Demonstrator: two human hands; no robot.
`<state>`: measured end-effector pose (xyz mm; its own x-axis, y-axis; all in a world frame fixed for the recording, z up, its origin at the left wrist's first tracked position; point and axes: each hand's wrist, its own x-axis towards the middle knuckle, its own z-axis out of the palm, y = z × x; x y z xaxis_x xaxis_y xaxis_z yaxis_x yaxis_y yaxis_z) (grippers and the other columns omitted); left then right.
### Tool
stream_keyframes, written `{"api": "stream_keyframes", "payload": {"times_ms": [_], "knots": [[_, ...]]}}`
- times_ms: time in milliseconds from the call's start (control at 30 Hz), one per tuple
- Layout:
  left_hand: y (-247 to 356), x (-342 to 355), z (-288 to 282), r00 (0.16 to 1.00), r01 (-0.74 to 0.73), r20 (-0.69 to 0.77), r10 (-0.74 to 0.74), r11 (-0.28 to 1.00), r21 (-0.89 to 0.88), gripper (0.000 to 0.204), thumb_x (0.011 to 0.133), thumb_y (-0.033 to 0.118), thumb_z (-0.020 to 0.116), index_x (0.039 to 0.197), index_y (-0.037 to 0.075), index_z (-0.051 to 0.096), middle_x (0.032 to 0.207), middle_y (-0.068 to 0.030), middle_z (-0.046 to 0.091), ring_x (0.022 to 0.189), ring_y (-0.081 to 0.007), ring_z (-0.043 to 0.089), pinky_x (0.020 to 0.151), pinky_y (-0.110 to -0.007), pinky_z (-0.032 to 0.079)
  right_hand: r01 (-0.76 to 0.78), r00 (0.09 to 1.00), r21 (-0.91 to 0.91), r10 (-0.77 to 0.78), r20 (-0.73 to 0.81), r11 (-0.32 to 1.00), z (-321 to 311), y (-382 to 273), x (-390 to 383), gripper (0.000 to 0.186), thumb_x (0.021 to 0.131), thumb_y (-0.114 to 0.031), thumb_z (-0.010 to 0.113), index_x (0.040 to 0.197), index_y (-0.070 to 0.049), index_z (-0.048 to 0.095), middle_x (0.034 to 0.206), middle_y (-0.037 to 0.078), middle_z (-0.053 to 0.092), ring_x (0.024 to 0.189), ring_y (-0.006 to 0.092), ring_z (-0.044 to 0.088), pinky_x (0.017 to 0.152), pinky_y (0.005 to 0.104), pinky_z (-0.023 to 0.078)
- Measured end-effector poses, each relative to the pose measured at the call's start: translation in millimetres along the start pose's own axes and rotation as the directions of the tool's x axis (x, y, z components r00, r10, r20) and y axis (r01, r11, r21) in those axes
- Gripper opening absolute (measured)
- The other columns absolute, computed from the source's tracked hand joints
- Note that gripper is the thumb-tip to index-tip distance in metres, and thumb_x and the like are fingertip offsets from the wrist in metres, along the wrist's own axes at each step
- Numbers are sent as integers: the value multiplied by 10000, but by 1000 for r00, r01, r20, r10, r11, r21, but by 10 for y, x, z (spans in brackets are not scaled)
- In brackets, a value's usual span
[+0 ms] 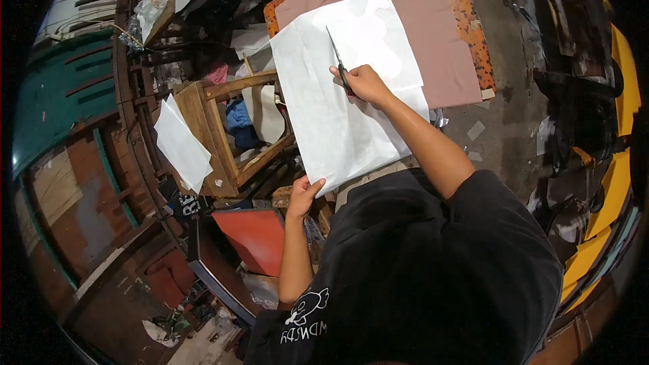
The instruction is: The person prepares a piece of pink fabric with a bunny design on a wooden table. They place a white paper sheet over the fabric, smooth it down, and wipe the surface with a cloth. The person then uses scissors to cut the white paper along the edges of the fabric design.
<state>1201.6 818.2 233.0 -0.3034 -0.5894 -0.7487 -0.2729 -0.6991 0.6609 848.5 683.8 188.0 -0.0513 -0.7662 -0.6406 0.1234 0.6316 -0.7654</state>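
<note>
In my right hand [365, 84] is a pair of scissors [337, 54] with black handles, its blades pointing away from me over a large white sheet [311, 105]. My left hand [305, 196] pinches that sheet at its near left corner, thumb on top. On the sheet's far right part lies a smaller white piece with a brighter, rounded shape [378, 34] on it. Beneath the sheet, a dusty-pink cut of fabric [443, 47], shaped like a shirt panel, is spread on an orange, black-speckled board [481, 71].
To the left stands a wooden frame [236, 176] with white papers [182, 145] on its side and a blue cloth [240, 122] inside. A red panel [250, 240] leans near my left forearm. Yellow panels [602, 203] line the far right. Scraps litter the floor [476, 142].
</note>
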Motion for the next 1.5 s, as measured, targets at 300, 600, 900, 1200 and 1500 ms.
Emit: {"api": "stream_keyframes", "payload": {"times_ms": [300, 600, 900, 1200, 1500], "knots": [[-37, -20, 5, 1000, -9, -2, 9, 1000, -1, 273, 958, 106, 704, 1192, -36, 700, 1155, -82, 731, 1019, -149, 658, 951, -314, 494, -3, 1000, 52, 4, -14, 999, 38, -125, -150, 675, 871, -590, 740, 654, 44, 660, 602, 101, 611, 539, 173, 617, 535, 318, 520], [-22, -51, 52, 1000, 6, -19, -7, 1000, -16, 269, 949, 99, 715, 1186, -28, 708, 1144, -71, 731, 1011, -143, 655, 946, -313, 494, 27, 1000, 126, -27, -1, 992, 56, -24, -15, 680, 873, -590, 738, 619, 30, 618, 643, 107, 631, 549, 174, 610, 529, 323, 512], [130, -44, 115, 1000, 29, -10, -28, 999, 42, 273, 933, 120, 724, 1168, -18, 709, 1075, -38, 729, 955, -122, 650, 898, -276, 491, 27, 999, 85, -25, -20, 996, 54, -52, -1, 651, 875, -587, 739, 600, -14, 598, 592, 81, 593, 510, 162, 582, 494, 313, 462], [877, 994, -351, 995, -87, 20, 96, 956, -279, 647, 1019, 483, 499, 1471, 20, 467, 1297, -107, 646, 1147, -166, 623, 953, -345, 519, -1, 1000, 61, 1, 4, 998, 61, 26, 73, 606, 910, -585, 708, 583, -110, 522, 539, 19, 515, 465, 116, 514, 455, 269, 362], [1838, 1633, 197, 908, -331, -229, 351, 936, 120, 405, 945, 60, 702, 1332, -10, 607, 820, 62, 572, 687, -8, 482, 617, -194, 422, -44, 998, 103, 40, 42, 994, 29, -8, 82, 547, 950, -565, 666, 669, -108, 559, 551, 6, 543, 454, 96, 502, 446, 246, 350]]}}
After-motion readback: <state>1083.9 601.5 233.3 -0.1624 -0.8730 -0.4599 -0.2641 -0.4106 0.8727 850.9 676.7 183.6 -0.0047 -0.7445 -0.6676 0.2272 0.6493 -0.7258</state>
